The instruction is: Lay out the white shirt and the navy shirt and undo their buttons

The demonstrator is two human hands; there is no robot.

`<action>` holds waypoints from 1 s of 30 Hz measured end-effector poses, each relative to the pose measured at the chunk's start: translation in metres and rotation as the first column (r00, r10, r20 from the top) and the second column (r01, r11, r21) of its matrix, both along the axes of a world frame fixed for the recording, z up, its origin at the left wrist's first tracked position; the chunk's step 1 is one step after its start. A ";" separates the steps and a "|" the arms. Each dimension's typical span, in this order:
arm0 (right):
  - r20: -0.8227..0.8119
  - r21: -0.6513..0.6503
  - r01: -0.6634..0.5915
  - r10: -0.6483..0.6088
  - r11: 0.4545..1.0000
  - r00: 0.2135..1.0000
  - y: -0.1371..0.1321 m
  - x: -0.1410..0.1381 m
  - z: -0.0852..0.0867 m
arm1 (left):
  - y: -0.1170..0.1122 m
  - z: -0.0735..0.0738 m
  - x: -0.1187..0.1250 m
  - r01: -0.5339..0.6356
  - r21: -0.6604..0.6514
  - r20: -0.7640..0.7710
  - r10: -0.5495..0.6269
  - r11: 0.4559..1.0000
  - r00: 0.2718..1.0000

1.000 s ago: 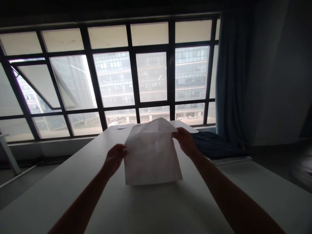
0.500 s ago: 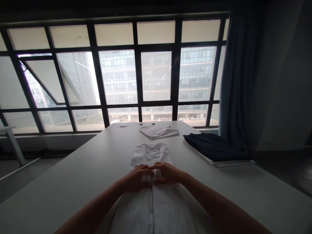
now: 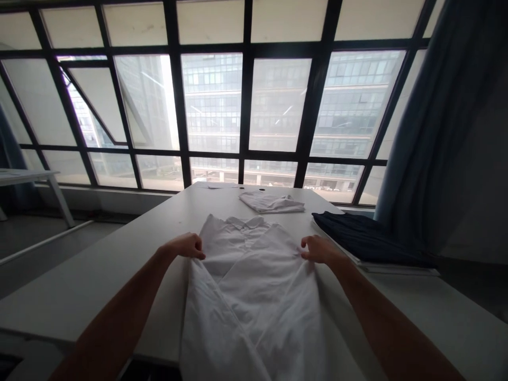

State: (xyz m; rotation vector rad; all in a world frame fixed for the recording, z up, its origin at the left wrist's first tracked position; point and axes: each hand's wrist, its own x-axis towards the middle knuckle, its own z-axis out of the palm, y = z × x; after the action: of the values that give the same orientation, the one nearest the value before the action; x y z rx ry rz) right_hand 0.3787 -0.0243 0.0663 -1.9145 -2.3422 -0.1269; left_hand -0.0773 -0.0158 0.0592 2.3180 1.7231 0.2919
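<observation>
Drawn well apart, no longer meeting over the placket as a moment before: left hand [image 3: 183,246] and right hand [image 3: 317,250], out at the two sides of a white shirt [image 3: 254,296]. Shirt spread on a white table [image 3: 119,275], collar toward the window, front panels loosened and crossing. Left fingers [image 3: 194,248] curled shut, apparently pinching the shirt's edge; right fingertips [image 3: 305,242] bent down, gathering cloth near the shoulder. Farther along, a folded white garment [image 3: 272,202]; off to the right, a dark navy garment [image 3: 369,233] laid on a pale flat board [image 3: 397,270]
</observation>
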 end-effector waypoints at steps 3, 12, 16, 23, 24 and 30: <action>-0.066 0.044 -0.157 0.160 0.987 0.985 -0.010 -0.021 -0.004 | -0.007 -0.003 0.027 0.142 0.156 -0.009 -0.142 0.978 0.990; -0.342 0.025 -0.554 0.528 0.832 0.777 -0.035 -0.117 -0.037 | -0.019 -0.024 0.089 0.456 0.175 0.103 -0.476 0.873 0.873; -0.348 0.087 -0.578 0.568 0.811 0.746 -0.035 -0.101 -0.015 | -0.016 -0.017 0.079 0.477 0.205 0.209 -0.514 0.855 0.832; -0.555 0.355 -0.299 0.457 0.886 0.695 -0.033 -0.036 0.031 | -0.014 0.001 0.065 0.416 0.315 0.463 -0.521 0.853 0.717; -0.609 0.353 -0.254 0.427 0.901 0.668 -0.028 -0.026 0.033 | -0.013 0.004 0.060 0.392 0.335 0.495 -0.514 0.857 0.701; -0.973 0.231 0.586 0.179 0.776 0.146 0.009 0.061 0.037 | 0.007 0.035 -0.014 -0.396 0.417 0.867 -0.226 0.818 0.445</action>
State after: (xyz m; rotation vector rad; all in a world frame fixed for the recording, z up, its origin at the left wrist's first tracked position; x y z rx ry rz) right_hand 0.4399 -0.0151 0.1033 -1.2432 -0.8755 0.2934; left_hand -0.0910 -0.0090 0.0939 1.6625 1.1976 1.9290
